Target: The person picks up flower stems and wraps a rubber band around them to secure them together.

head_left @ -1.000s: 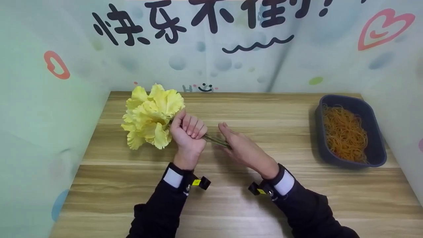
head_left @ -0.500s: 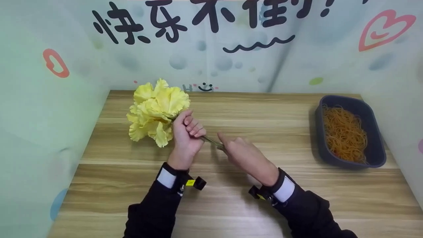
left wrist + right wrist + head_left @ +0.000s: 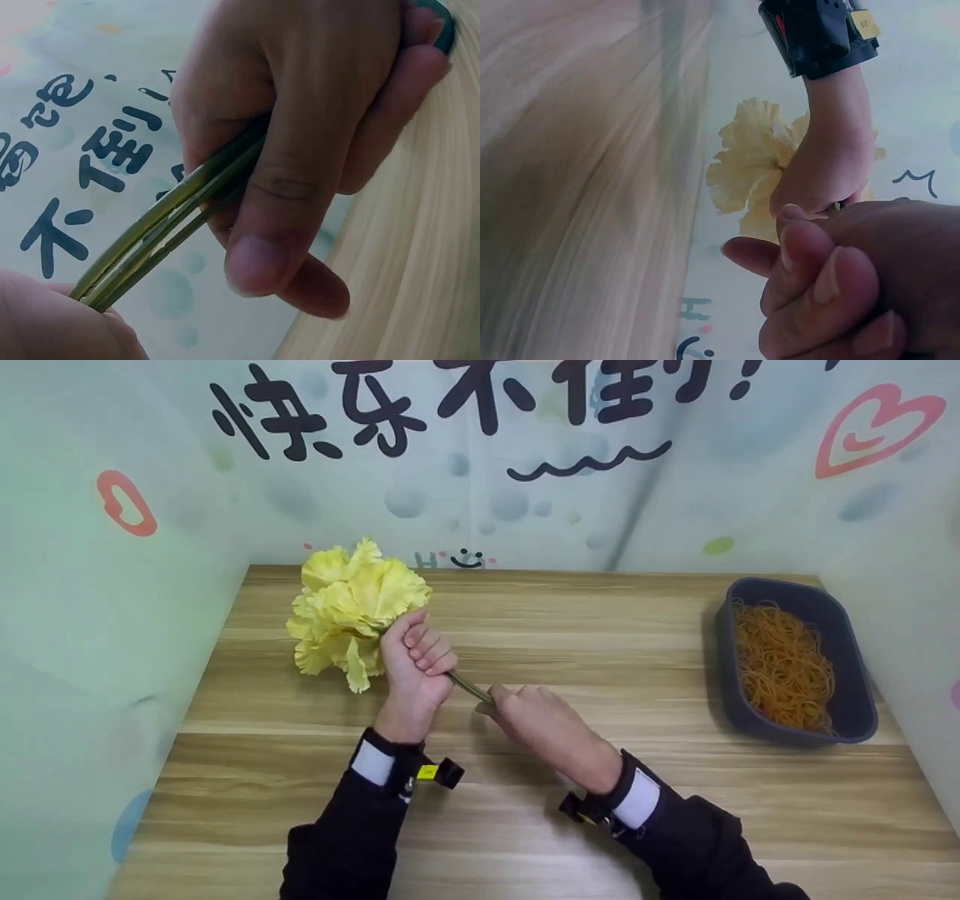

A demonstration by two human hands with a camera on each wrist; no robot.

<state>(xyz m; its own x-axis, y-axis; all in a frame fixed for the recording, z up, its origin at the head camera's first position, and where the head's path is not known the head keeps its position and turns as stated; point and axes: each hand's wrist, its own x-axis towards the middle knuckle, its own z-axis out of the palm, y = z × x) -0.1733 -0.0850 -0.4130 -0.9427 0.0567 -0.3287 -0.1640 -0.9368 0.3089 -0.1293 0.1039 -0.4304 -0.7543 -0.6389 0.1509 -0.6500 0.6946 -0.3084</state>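
Observation:
A bunch of yellow flowers point(image 3: 352, 607) with ruffled petals is held tilted above the left part of the table. Just below the blooms, my left hand point(image 3: 416, 656) grips the bundled green stems point(image 3: 471, 687). Farther down, my right hand point(image 3: 551, 731) holds their lower ends, and a short bare length shows between both hands. In the left wrist view, several stems point(image 3: 150, 236) run side by side under the thumb of the right hand point(image 3: 300, 127). Seen from the right wrist, curled fingers point(image 3: 817, 292) stand in front of the left hand point(image 3: 832, 161), and the stem ends are hidden.
A dark blue bin point(image 3: 859, 660) stands on the table's right side, with a heap of orange-brown rubber bands point(image 3: 784, 667) inside. The wood-grain table point(image 3: 600, 622) is bounded by a printed backdrop point(image 3: 465, 495) behind and at both sides.
My right hand's fingers have gone from fairly straight to curled round the stems, and the hand has shifted slightly down. The left hand and blooms moved a little up, then the hand slightly left.

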